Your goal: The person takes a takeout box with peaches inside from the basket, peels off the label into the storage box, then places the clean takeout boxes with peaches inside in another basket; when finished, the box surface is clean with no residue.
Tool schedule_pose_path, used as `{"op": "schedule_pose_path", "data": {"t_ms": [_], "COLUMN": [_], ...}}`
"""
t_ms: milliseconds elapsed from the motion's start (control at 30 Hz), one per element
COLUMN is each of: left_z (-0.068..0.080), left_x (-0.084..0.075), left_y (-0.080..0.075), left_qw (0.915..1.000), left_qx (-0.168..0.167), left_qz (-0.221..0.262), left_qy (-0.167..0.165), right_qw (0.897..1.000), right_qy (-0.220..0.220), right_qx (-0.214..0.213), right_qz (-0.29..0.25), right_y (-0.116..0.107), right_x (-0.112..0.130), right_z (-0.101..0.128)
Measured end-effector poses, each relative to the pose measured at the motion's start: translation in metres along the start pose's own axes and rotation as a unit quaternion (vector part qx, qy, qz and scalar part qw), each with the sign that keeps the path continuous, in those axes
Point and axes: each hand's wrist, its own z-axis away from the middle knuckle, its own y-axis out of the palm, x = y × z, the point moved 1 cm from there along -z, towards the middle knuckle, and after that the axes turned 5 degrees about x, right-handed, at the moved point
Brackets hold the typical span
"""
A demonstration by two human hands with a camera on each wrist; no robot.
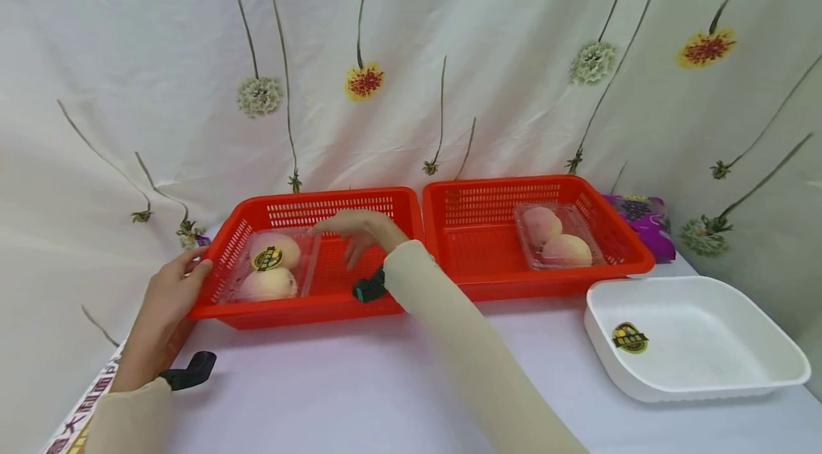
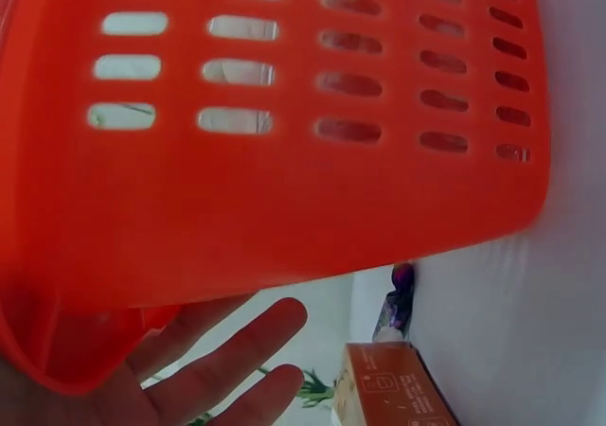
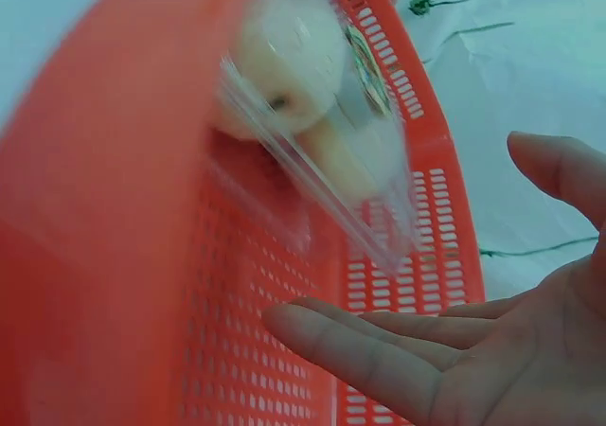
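In the head view my left hand (image 1: 173, 283) holds the rim of the left red basket (image 1: 372, 304) at its left end. The left wrist view shows several fingers (image 2: 232, 355) stretched out past the basket's outer wall. Inside that basket a clear plastic box (image 1: 308, 254) with two peaches (image 1: 272, 283) and a black and gold label (image 1: 267, 258) leans at the left. My right hand (image 1: 353, 225) hovers over the same basket, right of the box. It holds nothing, its fingers (image 3: 360, 350) extended and thumb apart in the right wrist view.
A second red basket (image 1: 539, 283) adjoins on the right, containing another clear box (image 1: 523, 225) of two peaches (image 1: 566, 251). At the front right stands a white tub (image 1: 706, 340) with a similar label (image 1: 630, 338) inside. A purple packet (image 1: 642, 222) lies behind. An orange-brown box (image 2: 393, 383) stands beyond the left basket.
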Motion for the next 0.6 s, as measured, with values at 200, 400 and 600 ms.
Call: {"op": "schedule_pose_path", "data": {"t_ms": [200,400,600], "left_z": [0.0,0.0,0.001], "left_x": [0.005,0.002,-0.003], "left_y": [-0.002,0.001,0.0], "left_qw": [0.9999,0.9997,0.9997], "left_qx": [0.007,0.007,0.007], "left_qz": [0.009,0.023,0.022], "left_qy": [-0.002,-0.003,0.001], "right_qw": [0.999,0.998,0.998], "right_qy": [0.027,0.023,0.006], "right_qx": [0.043,0.051,0.03], "right_qz": [0.01,0.027,0.05], "right_y": [0.025,0.037,0.04], "right_x": [0.0,0.001,0.004], "right_z": [-0.011,-0.011,-0.008]}}
